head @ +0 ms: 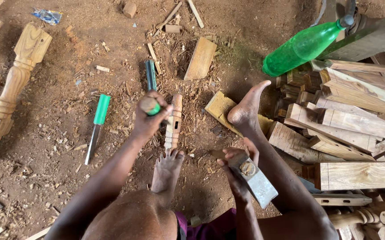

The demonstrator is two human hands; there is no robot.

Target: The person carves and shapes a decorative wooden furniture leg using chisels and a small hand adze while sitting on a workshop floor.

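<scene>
Chisel (pixel 150 89) blade tip hidden behind left hand (pixel 150 118)

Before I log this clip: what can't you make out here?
Head view:
- Chisel tip: the left hand covers it.
- Hammer handle: mostly hidden in the right hand.
- Carved piece: its near end sits behind the foot.
- Bottle cap: partly lost against clutter.

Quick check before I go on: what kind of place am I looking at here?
Likely an informal woodcarving workshop on a dirt floor: wood chips lie scattered, cut wooden blocks are stacked, and a turned wooden leg lies nearby.
</scene>
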